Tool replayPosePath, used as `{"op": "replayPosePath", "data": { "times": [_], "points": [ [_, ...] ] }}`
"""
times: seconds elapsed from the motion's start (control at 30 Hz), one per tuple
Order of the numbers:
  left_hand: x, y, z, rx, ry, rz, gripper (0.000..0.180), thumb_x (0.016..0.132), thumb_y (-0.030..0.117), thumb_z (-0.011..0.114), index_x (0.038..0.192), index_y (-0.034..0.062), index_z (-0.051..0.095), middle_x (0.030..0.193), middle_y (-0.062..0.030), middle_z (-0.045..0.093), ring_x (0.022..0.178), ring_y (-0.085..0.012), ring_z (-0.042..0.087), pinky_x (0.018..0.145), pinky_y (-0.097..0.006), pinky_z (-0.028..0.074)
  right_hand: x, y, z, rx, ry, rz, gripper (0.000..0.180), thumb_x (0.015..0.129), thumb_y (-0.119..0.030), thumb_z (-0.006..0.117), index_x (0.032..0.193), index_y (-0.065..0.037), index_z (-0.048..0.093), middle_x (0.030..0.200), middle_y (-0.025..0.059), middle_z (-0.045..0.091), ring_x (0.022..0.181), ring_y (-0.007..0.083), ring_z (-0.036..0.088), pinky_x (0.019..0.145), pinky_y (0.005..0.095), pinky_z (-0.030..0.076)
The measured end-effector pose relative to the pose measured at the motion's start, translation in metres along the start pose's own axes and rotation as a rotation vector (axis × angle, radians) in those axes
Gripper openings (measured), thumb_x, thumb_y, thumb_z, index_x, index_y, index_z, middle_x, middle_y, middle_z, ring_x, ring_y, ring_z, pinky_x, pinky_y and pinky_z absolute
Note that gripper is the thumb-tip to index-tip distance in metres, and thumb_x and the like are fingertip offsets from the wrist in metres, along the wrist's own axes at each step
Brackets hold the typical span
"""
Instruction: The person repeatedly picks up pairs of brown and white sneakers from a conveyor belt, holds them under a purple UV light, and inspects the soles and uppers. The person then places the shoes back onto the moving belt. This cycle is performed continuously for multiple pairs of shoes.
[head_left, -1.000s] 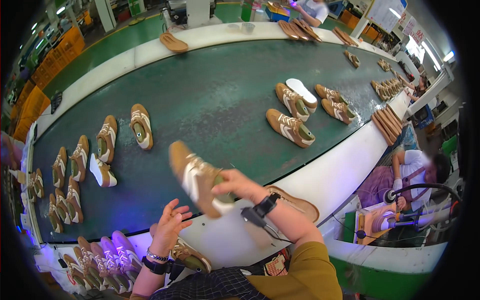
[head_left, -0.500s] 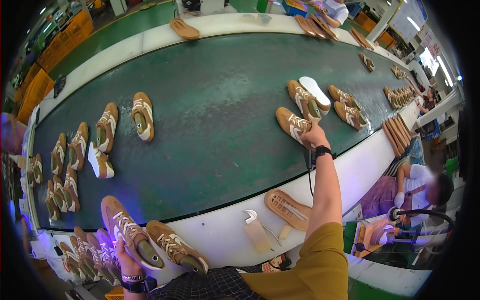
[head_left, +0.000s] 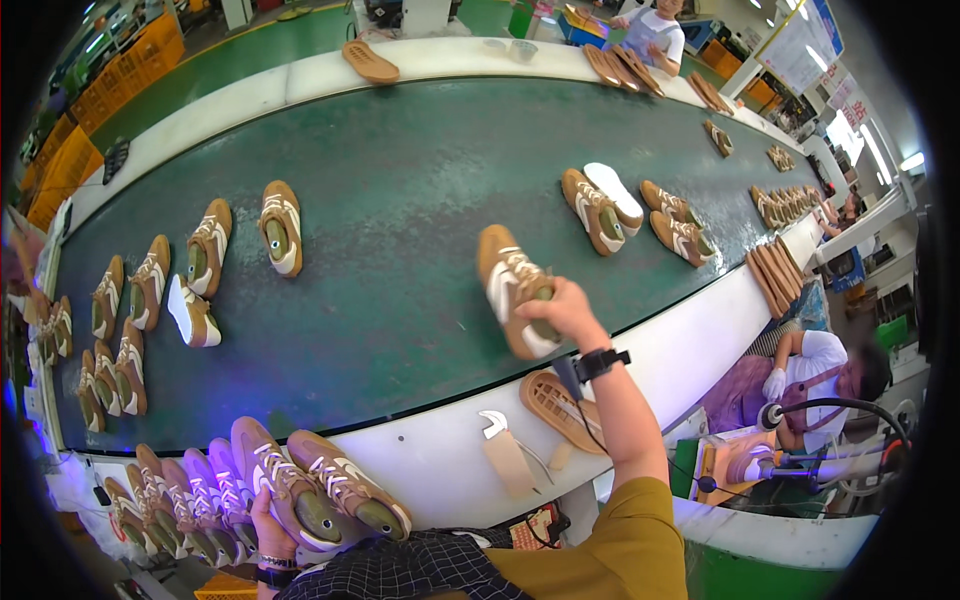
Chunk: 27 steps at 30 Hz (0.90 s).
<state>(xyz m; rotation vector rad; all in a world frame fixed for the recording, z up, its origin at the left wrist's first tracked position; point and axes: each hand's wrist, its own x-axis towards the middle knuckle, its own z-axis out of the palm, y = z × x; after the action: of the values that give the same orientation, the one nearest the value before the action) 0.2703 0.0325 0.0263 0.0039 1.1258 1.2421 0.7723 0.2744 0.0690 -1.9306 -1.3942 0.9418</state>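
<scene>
My right hand (head_left: 568,312) grips a tan sneaker (head_left: 508,285) with white trim by its heel end, over the green conveyor belt (head_left: 390,330). Its toe points away from me and a green form fills its opening. At the near left, my left hand (head_left: 272,528) is closed on the heel side of another tan sneaker (head_left: 272,468), which rests at the white ledge. Right beside that one lies a further tan sneaker (head_left: 345,480). Part of my left hand is hidden behind the shoe it holds.
Several sneakers (head_left: 190,500) line the ledge at the left, and more shoes (head_left: 205,245) stand on the belt. Near me lie a tan sole (head_left: 560,405) and a white-headed hand tool (head_left: 508,460). Co-workers sit at the right (head_left: 815,375) and stand across the belt (head_left: 660,35).
My right hand has lifted the sneaker from beside the other shoes on the belt and carried it left. My left hand's sneaker has shifted right and down, closer to its neighbour.
</scene>
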Motion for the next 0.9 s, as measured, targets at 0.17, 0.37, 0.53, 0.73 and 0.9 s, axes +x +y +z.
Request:
{"op": "replayPosePath", "data": {
  "times": [0.17,0.37,0.53,0.73,0.9],
  "points": [
    [0.012,0.002,-0.001,-0.039,-0.012,0.045,0.047,0.088,0.038,0.050,0.119,0.0040,0.051,0.114,-0.0111,0.058,0.104,-0.0272,0.056,0.094,-0.041,0.043,-0.100,-0.065,0.055,0.006,-0.370,-0.012,0.061,0.057,-0.045,0.074,0.092,0.003,0.061,0.086,0.0178,0.065,0.077,0.0272,0.064,0.071,0.0349,0.050],
    [0.016,0.002,0.024,-0.008,-0.103,0.019,0.053,0.086,0.042,0.050,0.123,0.0029,0.048,0.116,-0.0131,0.057,0.106,-0.0287,0.055,0.094,-0.042,0.043,-0.144,-0.054,0.096,-0.147,-0.752,-0.164,0.050,0.066,-0.048,0.070,0.076,0.000,0.062,0.074,0.0180,0.062,0.069,0.0302,0.061,0.063,0.0389,0.048],
    [0.019,-0.005,0.005,0.035,0.020,0.056,0.050,0.086,0.043,0.049,0.119,0.0045,0.052,0.112,-0.0115,0.060,0.102,-0.0273,0.057,0.091,-0.041,0.045,-0.010,-0.015,0.022,-0.195,0.125,-0.240,0.038,0.070,-0.034,0.068,0.080,0.001,0.060,0.082,0.0179,0.058,0.078,0.0331,0.057,0.070,0.0401,0.047],
    [0.023,-0.002,0.004,0.093,0.051,0.074,0.048,0.087,0.042,0.049,0.117,0.0057,0.054,0.110,-0.0105,0.061,0.100,-0.0266,0.058,0.089,-0.040,0.046,0.139,0.106,-0.095,-0.395,0.747,0.119,0.069,0.064,-0.034,0.073,0.116,0.006,0.051,0.120,0.0254,0.053,0.111,0.0355,0.052,0.094,0.0392,0.041],
    [0.008,-0.007,0.018,0.061,0.117,0.100,0.047,0.087,0.042,0.049,0.117,0.0054,0.054,0.110,-0.0106,0.060,0.100,-0.0268,0.058,0.089,-0.040,0.046,0.150,0.065,-0.071,-0.325,0.594,0.330,0.078,0.062,-0.049,0.070,0.116,0.004,0.051,0.121,0.0246,0.052,0.111,0.0354,0.052,0.093,0.0398,0.042]
  ]
}}
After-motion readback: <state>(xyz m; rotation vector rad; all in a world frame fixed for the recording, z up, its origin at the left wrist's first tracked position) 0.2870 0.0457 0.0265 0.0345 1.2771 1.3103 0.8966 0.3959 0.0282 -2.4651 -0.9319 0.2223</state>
